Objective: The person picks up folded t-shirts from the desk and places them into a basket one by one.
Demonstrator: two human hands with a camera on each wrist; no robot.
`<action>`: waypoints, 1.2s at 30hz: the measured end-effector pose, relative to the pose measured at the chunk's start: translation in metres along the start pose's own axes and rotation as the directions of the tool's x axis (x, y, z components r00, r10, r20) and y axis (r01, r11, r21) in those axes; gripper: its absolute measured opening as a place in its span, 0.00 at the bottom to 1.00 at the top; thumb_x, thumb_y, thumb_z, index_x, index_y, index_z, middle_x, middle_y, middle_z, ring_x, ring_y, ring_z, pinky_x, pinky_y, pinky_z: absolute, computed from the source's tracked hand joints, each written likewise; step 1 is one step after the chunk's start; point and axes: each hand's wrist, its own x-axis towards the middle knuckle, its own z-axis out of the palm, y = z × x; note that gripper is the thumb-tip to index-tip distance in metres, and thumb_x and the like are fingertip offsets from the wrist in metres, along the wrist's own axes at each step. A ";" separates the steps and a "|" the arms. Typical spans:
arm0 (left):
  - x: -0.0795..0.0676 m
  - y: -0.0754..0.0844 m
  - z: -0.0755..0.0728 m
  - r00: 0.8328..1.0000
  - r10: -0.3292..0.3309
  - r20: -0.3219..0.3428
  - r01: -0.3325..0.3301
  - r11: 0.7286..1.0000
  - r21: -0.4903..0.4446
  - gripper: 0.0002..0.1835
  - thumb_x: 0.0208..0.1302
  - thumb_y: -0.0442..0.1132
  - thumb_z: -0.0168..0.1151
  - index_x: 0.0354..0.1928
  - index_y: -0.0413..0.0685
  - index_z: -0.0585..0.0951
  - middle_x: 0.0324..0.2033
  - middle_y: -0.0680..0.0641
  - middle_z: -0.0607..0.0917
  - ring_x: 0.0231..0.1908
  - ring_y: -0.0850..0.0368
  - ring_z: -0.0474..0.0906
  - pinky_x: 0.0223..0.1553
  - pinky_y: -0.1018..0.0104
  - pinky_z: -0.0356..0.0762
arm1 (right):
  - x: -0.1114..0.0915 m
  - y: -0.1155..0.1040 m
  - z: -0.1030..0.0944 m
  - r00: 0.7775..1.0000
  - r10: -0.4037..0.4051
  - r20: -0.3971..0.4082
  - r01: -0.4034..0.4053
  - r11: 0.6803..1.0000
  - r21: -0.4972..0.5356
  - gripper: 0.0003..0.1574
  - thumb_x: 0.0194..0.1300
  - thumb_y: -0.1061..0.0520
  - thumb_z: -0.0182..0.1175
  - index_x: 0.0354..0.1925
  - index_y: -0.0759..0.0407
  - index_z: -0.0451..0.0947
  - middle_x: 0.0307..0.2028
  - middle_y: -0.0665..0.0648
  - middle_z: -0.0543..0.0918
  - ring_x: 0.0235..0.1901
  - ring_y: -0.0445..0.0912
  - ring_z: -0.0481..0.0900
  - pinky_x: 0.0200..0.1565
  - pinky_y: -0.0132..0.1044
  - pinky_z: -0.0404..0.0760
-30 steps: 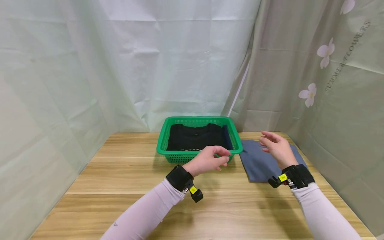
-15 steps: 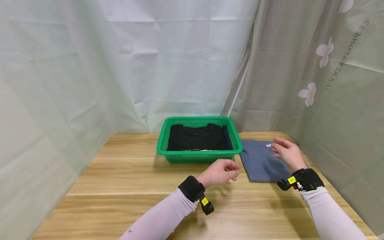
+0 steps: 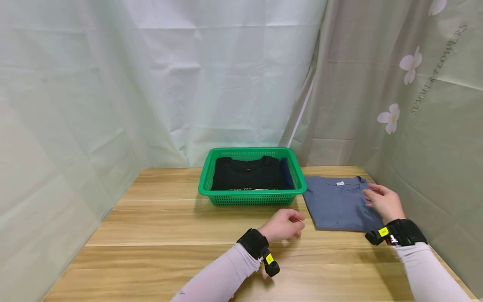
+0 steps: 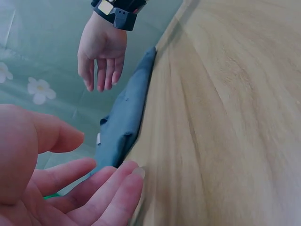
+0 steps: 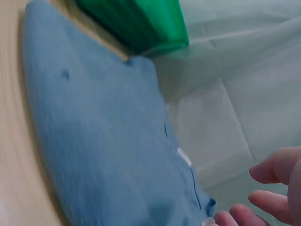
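A folded blue-grey shirt (image 3: 336, 205) with a white neck label lies on the table, right of the green basket (image 3: 256, 198). Over the shirt's right edge hovers my right hand (image 3: 385, 203), its fingers loosely bent with nothing in them; the right wrist view shows the shirt (image 5: 103, 117) beside the fingertips. Left of the shirt and in front of the basket, my left hand (image 3: 284, 225) hangs above the wood, fingers relaxed and holding nothing. In the left wrist view, a gap shows between the thumb and fingers (image 4: 113, 197).
Inside the basket lie a folded black shirt (image 3: 247, 174) with light lettering and a dark blue folded cloth (image 3: 286, 173) at its right side. Pale curtains (image 3: 234, 84) enclose the wooden table (image 3: 158, 235) at the back and both sides.
Both hands have moved right and nearer to me. The right hand has shifted off the middle of the blue-grey shirt, uncovering its neckline and label. The left hand has drawn away from the basket's front.
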 end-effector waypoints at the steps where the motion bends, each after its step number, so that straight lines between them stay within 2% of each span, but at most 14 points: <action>1: 0.001 0.000 0.002 1.000 -0.001 -0.008 0.001 1.000 0.001 0.18 0.76 0.34 0.65 0.61 0.31 0.83 0.36 0.47 0.86 0.37 0.50 0.87 0.35 0.62 0.88 | 0.001 0.003 -0.002 1.000 0.007 -0.008 -0.007 1.000 -0.007 0.41 0.85 0.49 0.53 0.81 0.75 0.61 0.75 0.81 0.70 0.34 0.19 0.74 0.39 0.23 0.85; 6: 0.007 -0.001 0.010 0.998 0.005 -0.057 -0.005 1.000 -0.011 0.17 0.74 0.33 0.65 0.60 0.30 0.83 0.36 0.46 0.86 0.36 0.47 0.89 0.37 0.59 0.91 | 0.005 0.015 -0.011 0.998 0.043 -0.043 -0.045 0.998 -0.043 0.41 0.84 0.49 0.54 0.81 0.74 0.62 0.74 0.80 0.72 0.33 0.20 0.73 0.37 0.24 0.84; 9: 0.012 -0.003 0.015 0.996 0.016 -0.089 -0.017 1.000 -0.014 0.16 0.73 0.32 0.65 0.58 0.30 0.83 0.36 0.46 0.86 0.34 0.47 0.90 0.36 0.60 0.92 | 0.007 0.019 -0.014 0.997 0.058 -0.059 -0.062 0.995 -0.076 0.40 0.84 0.49 0.54 0.80 0.74 0.64 0.74 0.79 0.72 0.33 0.23 0.74 0.35 0.22 0.81; 11: 0.015 -0.003 0.019 0.994 0.024 -0.103 -0.026 1.000 -0.017 0.16 0.73 0.31 0.65 0.58 0.29 0.83 0.36 0.45 0.86 0.34 0.46 0.91 0.37 0.60 0.92 | 0.007 0.019 -0.016 0.995 0.066 -0.074 -0.074 0.992 -0.104 0.40 0.83 0.49 0.55 0.80 0.73 0.65 0.74 0.79 0.72 0.38 0.33 0.81 0.36 0.23 0.78; 13: 0.019 -0.003 0.023 0.993 0.024 -0.113 -0.027 0.999 -0.027 0.17 0.72 0.30 0.65 0.59 0.28 0.82 0.36 0.45 0.86 0.34 0.44 0.91 0.37 0.59 0.93 | 0.007 0.020 -0.018 0.993 0.082 -0.085 -0.092 0.987 -0.129 0.40 0.83 0.49 0.54 0.80 0.73 0.64 0.75 0.79 0.72 0.49 0.48 0.85 0.42 0.27 0.76; 15: 0.022 -0.001 0.027 0.993 0.022 -0.115 -0.025 0.999 -0.029 0.17 0.72 0.30 0.65 0.60 0.28 0.82 0.36 0.45 0.85 0.34 0.42 0.92 0.38 0.59 0.93 | 0.006 0.022 -0.020 0.990 0.098 -0.098 -0.112 0.983 -0.146 0.40 0.83 0.49 0.53 0.80 0.73 0.64 0.75 0.79 0.71 0.63 0.64 0.80 0.52 0.38 0.78; 17: 0.025 0.000 0.032 0.994 0.010 -0.112 -0.013 0.999 -0.032 0.18 0.73 0.30 0.66 0.61 0.29 0.81 0.36 0.45 0.84 0.34 0.43 0.92 0.38 0.59 0.93 | 0.006 0.023 -0.021 0.987 0.122 -0.109 -0.137 0.980 -0.147 0.40 0.83 0.51 0.52 0.80 0.74 0.63 0.76 0.80 0.69 0.72 0.71 0.70 0.60 0.51 0.77; 20: 0.028 0.002 0.037 0.994 -0.006 -0.109 0.004 1.000 -0.023 0.20 0.73 0.31 0.68 0.64 0.32 0.81 0.36 0.47 0.83 0.33 0.47 0.91 0.38 0.61 0.92 | 0.006 0.027 -0.023 0.981 0.143 -0.134 -0.165 0.972 -0.168 0.39 0.83 0.52 0.51 0.80 0.75 0.63 0.76 0.80 0.68 0.73 0.73 0.69 0.69 0.64 0.72; 24: 0.031 0.005 0.043 0.995 -0.014 -0.102 0.014 1.000 0.006 0.23 0.74 0.31 0.69 0.67 0.35 0.80 0.35 0.49 0.81 0.30 0.50 0.90 0.35 0.63 0.91 | 0.007 0.034 -0.024 0.977 0.158 -0.140 -0.188 0.955 -0.230 0.38 0.83 0.52 0.53 0.78 0.75 0.65 0.75 0.81 0.68 0.72 0.74 0.69 0.67 0.66 0.72; 31: 0.034 0.006 0.050 0.995 0.000 -0.098 0.004 0.999 0.048 0.21 0.74 0.30 0.68 0.66 0.33 0.82 0.29 0.51 0.80 0.26 0.52 0.87 0.30 0.64 0.90 | 0.008 0.044 -0.023 0.986 0.159 -0.051 -0.167 0.936 -0.308 0.37 0.78 0.56 0.56 0.76 0.76 0.66 0.74 0.84 0.67 0.70 0.77 0.69 0.66 0.67 0.73; 36: 0.038 0.005 0.052 0.992 0.026 -0.121 -0.007 0.988 0.157 0.18 0.72 0.31 0.70 0.61 0.34 0.85 0.28 0.50 0.81 0.24 0.60 0.83 0.29 0.74 0.81 | 0.007 0.046 -0.022 0.991 0.131 -0.005 -0.124 0.926 -0.356 0.37 0.72 0.59 0.58 0.73 0.78 0.69 0.74 0.85 0.66 0.70 0.77 0.68 0.68 0.68 0.72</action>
